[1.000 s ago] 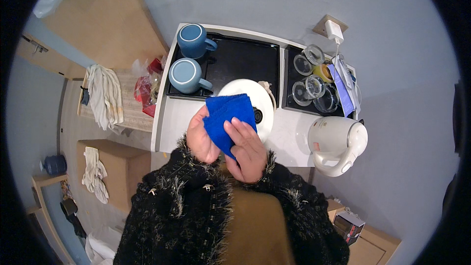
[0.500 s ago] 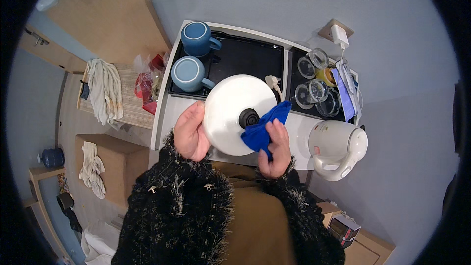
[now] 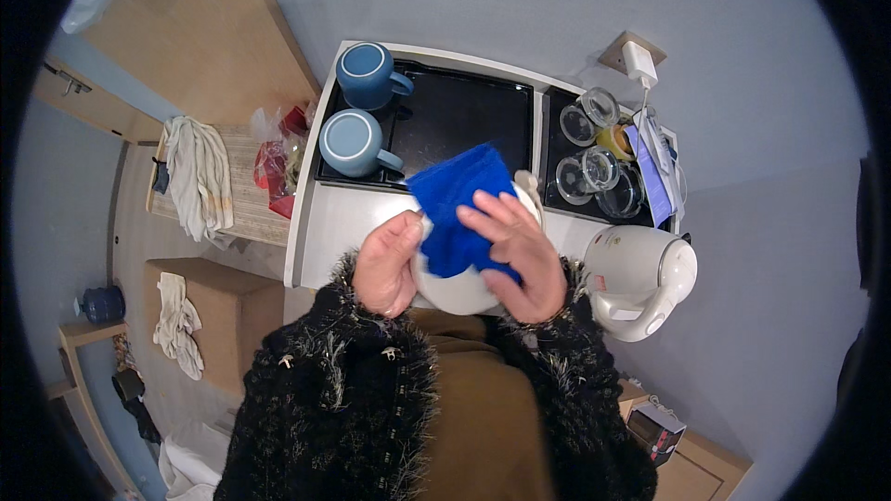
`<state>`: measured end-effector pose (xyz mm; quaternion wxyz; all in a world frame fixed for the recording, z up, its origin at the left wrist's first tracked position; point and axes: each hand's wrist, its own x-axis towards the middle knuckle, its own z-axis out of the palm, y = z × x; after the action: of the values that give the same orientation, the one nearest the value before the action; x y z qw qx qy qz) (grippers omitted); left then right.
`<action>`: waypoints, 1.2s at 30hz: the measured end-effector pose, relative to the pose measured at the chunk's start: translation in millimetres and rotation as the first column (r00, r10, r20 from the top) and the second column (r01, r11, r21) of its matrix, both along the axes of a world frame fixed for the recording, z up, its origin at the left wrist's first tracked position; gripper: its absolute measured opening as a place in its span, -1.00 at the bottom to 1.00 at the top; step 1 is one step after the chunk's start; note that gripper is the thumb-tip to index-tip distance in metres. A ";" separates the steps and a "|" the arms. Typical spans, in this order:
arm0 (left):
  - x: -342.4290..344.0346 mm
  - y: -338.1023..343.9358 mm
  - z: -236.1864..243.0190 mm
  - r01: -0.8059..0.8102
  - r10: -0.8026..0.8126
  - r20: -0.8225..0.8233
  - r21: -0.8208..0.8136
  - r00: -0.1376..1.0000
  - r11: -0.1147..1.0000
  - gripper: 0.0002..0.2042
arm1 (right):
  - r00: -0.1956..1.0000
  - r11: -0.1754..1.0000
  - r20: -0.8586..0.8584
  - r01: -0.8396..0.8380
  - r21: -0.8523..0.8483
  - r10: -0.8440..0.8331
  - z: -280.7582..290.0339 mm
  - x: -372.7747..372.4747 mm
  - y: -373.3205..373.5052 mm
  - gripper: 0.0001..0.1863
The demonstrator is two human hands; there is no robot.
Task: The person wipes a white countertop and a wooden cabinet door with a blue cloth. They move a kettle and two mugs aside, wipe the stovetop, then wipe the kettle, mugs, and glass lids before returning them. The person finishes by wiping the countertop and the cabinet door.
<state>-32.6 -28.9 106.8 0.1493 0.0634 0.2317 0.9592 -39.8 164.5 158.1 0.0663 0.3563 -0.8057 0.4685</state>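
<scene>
My left hand (image 3: 385, 264) is closed, its thumb and fingers pinching the left rim of the white round kettle base (image 3: 455, 295) in front of me. A blue cloth (image 3: 450, 195) is spread over most of that base and hides its black centre connector. On the cloth's right side rests my right hand (image 3: 524, 260), fingers apart and somewhat blurred, the thumb low near the cloth's lower edge. Behind the base a pale cord (image 3: 531, 187) shows. The white electric kettle (image 3: 640, 271) stands to the right of my right hand.
Two blue mugs (image 3: 365, 74) sit upside down on a black tray (image 3: 464, 116). Several clear glass jars (image 3: 575, 176) occupy a second black tray beside papers (image 3: 647, 176). A charger (image 3: 639, 65) is plugged into the wall. The white tabletop's edge (image 3: 295, 246) runs along the left.
The cloth has unfolded from the base's right side across its middle, covering the black connector. My right hand has spread its fingers. The base and both hands have shifted slightly right.
</scene>
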 end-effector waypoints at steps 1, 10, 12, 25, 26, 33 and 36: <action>7.6 2.8 1.9 -0.066 0.102 0.198 -0.181 0.975 0.981 -0.79 | 1.000 0.999 -0.011 -0.005 0.040 0.005 2.1 1.9 -1.5 -0.85; 0.0 -20.3 0.1 -0.027 0.032 0.066 -0.079 0.997 0.996 -0.74 | 0.937 0.933 -0.007 0.348 -0.086 -0.350 -17.9 10.9 12.9 -0.85; -1.1 -22.6 0.2 -0.089 0.105 0.124 -0.123 0.987 0.988 -0.72 | 0.926 0.925 -0.017 0.377 -0.057 -0.378 -27.4 20.6 11.7 -0.84; 6.6 2.1 -1.6 -0.080 0.098 0.148 -0.122 0.984 0.989 -0.72 | 0.975 0.989 -0.216 0.082 0.123 -0.054 -37.7 51.4 -18.0 -0.80; 8.5 4.4 -2.5 -0.057 0.070 0.124 -0.112 0.990 0.992 -0.73 | 0.970 0.989 -0.232 0.104 0.101 -0.078 -36.2 49.5 -21.9 -0.80; 32.0 19.0 -18.2 -0.042 0.046 0.021 -0.154 0.999 0.987 -0.65 | 0.966 0.971 -0.205 0.188 0.147 -0.156 -9.5 33.3 -29.0 -0.78; 38.7 18.3 -21.2 -0.082 0.039 -0.130 -0.353 0.991 0.932 -0.68 | 0.950 0.955 -0.188 0.273 0.115 -0.249 -4.1 28.9 -30.4 -0.82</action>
<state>6.1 -10.6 85.6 0.1144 0.0857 0.4127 0.8996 -10.9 134.1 154.0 0.1718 0.2893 -0.8679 0.3655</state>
